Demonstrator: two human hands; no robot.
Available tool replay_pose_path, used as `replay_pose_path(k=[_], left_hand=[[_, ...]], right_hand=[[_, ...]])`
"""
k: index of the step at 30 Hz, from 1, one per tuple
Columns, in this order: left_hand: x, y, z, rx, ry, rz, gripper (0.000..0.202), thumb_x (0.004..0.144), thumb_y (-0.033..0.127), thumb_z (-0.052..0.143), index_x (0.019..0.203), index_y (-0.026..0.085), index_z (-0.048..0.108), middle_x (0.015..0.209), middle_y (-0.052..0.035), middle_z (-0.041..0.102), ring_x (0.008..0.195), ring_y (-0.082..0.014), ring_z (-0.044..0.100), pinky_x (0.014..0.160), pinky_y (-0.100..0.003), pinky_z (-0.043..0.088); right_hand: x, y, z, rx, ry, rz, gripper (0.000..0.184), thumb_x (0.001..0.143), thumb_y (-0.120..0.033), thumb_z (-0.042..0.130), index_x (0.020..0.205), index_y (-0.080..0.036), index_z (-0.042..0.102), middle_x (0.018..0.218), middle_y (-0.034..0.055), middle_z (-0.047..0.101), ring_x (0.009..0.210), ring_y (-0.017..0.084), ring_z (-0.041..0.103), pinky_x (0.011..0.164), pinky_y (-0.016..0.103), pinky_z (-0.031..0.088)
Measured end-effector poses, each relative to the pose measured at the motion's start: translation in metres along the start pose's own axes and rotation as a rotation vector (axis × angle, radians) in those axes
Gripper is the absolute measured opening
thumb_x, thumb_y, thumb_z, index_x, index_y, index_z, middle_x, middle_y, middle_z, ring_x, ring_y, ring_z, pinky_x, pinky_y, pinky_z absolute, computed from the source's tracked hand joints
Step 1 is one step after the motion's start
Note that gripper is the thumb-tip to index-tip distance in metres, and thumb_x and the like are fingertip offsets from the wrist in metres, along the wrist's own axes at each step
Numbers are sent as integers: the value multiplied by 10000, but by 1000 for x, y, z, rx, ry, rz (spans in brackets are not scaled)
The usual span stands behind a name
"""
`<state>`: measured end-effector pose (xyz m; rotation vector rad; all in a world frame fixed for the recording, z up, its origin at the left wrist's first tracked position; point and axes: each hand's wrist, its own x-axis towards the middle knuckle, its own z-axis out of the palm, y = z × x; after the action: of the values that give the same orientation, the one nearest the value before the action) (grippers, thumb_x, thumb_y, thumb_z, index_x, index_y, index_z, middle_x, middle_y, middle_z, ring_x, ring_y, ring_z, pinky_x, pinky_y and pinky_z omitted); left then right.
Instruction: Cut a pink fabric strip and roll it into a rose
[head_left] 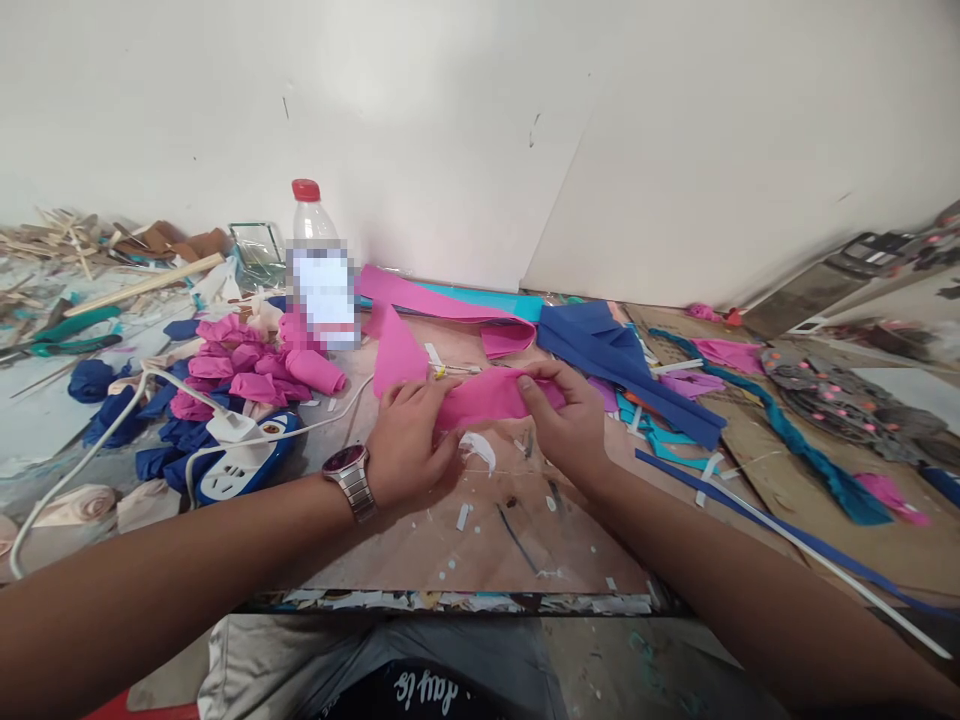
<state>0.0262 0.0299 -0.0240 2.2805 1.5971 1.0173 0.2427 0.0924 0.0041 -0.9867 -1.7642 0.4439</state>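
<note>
Dark shirt (427, 692) up close, then a flat, matte hot-pink cloth strip (484, 400) over the tabletop (480, 555). Right hand (574, 420)'s pinching one end; left hand (405, 445)'s at the other, can't tell if gripping.

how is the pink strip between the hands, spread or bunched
Spread: the strip shows a broad, mostly smooth face between the left hand and right hand. Cannot tell whether its edges are folded under.
</note>
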Motion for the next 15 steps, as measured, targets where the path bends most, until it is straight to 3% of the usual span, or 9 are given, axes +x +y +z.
replay_pose_path(k=[3, 6, 10, 15], left_hand=[[-1, 1, 0, 34, 4, -20, 568, 922, 335, 615, 1462, 183, 528, 1400, -133, 669, 1340, -379, 517, 1155, -618, 311], [-2, 2, 0, 59, 0, -26, 585, 914, 349, 618, 1465, 179, 522, 1418, -136, 656, 1383, -411, 452, 1147, -634, 289], [-2, 3, -1, 53, 8, -11, 547, 933, 330, 594, 1462, 205, 531, 1448, -122, 647, 1384, -400, 463, 1107, -596, 315], [-2, 7, -5, -101, 21, 96, 346, 1006, 353, 558, 1316, 215, 622, 1347, -77, 723, 1235, -293, 635, 1095, -527, 332]], right_hand=[[4, 5, -1, 27, 68, 39, 152, 968, -382, 648, 925, -240, 682, 904, 36, 729, 863, 231, 691, 820, 379, 573], [6, 10, -2, 31, 41, 31, 187, 978, -424, 647, 937, -246, 681, 898, 32, 717, 842, 225, 685, 804, 372, 571], [0, 7, -2, 57, -183, -58, 192, 972, -414, 658, 940, -230, 701, 907, 42, 753, 855, 226, 707, 813, 364, 568], [-11, -5, 2, 97, -388, -65, 173, 961, -361, 671, 929, -204, 733, 889, 48, 783, 806, 201, 717, 760, 324, 559]])
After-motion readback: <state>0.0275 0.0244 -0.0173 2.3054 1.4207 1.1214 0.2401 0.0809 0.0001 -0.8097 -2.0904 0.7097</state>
